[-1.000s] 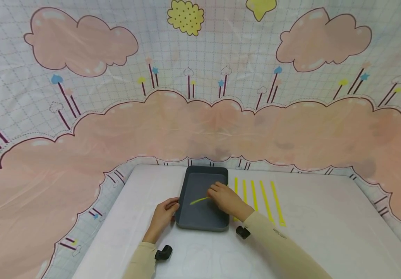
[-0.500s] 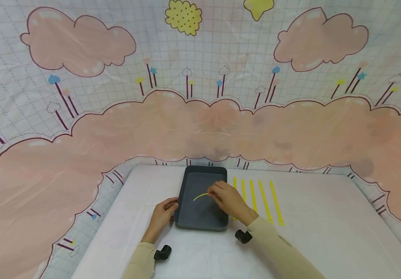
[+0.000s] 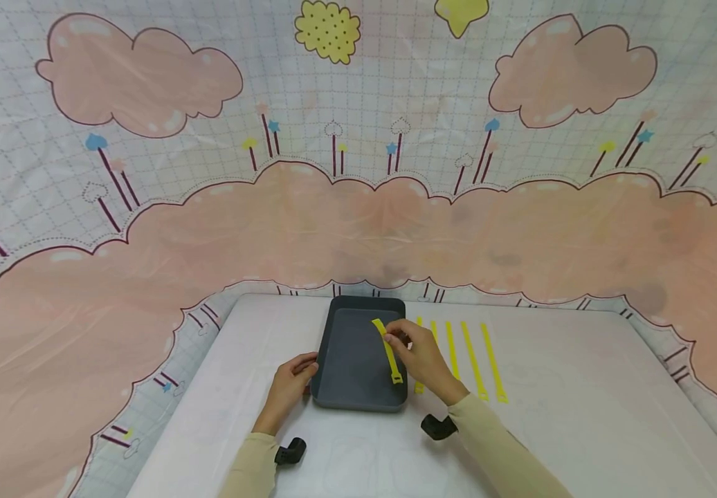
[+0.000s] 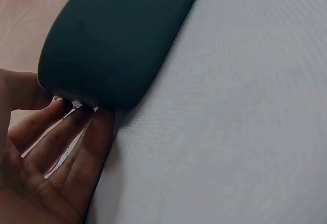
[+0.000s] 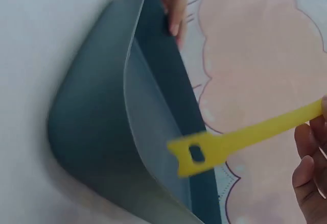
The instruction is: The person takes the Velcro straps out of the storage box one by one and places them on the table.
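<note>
A yellow hook-and-loop cable tie (image 3: 389,353) with a slotted head hangs over the dark grey tray (image 3: 352,370). My right hand (image 3: 417,349) pinches it near its upper end, between thumb and fingers. In the right wrist view the slotted end of the cable tie (image 5: 219,150) points toward the tray's inside, and the fingertips (image 5: 305,173) show at the right edge. At the tray's left side, my left hand (image 3: 290,387) holds the wall. The left wrist view shows the left hand (image 4: 56,152) with its thumb at the rim and fingers against the tray's outer side (image 4: 107,45).
Several more yellow cable ties (image 3: 493,363) lie in a row on the white table (image 3: 570,401), right of the tray. The right forearm passes in front of some of them. A patterned pink and white cloth (image 3: 358,235) rises behind the table.
My right hand has turned and shifted slightly right, swinging the cable tie from pointing left to hanging lengthwise, slotted end toward me. The left hand and tray stay put.
</note>
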`<action>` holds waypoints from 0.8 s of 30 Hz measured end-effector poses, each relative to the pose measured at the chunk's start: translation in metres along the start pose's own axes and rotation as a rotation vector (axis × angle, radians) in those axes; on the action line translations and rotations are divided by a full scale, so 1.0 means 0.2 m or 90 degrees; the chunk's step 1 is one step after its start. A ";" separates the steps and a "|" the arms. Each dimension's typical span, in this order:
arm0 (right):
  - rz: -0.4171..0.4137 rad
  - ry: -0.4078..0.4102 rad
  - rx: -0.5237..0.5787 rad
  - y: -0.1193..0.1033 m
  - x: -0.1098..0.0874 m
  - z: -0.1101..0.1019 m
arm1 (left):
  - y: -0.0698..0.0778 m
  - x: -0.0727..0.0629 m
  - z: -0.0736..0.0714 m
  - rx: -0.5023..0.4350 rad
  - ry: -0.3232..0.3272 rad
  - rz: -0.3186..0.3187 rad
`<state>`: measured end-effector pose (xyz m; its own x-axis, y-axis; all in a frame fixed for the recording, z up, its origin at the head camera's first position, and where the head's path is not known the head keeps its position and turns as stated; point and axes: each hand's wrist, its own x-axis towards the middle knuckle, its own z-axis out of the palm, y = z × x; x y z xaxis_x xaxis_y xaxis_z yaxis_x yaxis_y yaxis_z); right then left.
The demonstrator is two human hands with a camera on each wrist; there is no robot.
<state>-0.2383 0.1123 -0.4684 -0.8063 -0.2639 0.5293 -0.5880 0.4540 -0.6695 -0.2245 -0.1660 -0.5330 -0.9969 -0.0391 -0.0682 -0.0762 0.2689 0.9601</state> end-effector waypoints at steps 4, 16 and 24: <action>0.087 0.021 0.065 0.01 -0.01 -0.01 | 0.00 0.00 0.00 0.003 0.001 0.002; 0.265 0.026 0.217 -0.04 -0.02 -0.09 | 0.00 0.00 0.00 0.002 0.000 -0.001; 0.305 0.049 0.241 0.04 -0.05 -0.14 | 0.00 0.00 0.00 -0.002 -0.005 0.008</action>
<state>-0.2334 0.1418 -0.4651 -0.9880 -0.0372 0.1497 -0.1539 0.1694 -0.9735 -0.2238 -0.1663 -0.5322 -0.9979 -0.0278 -0.0584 -0.0637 0.2666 0.9617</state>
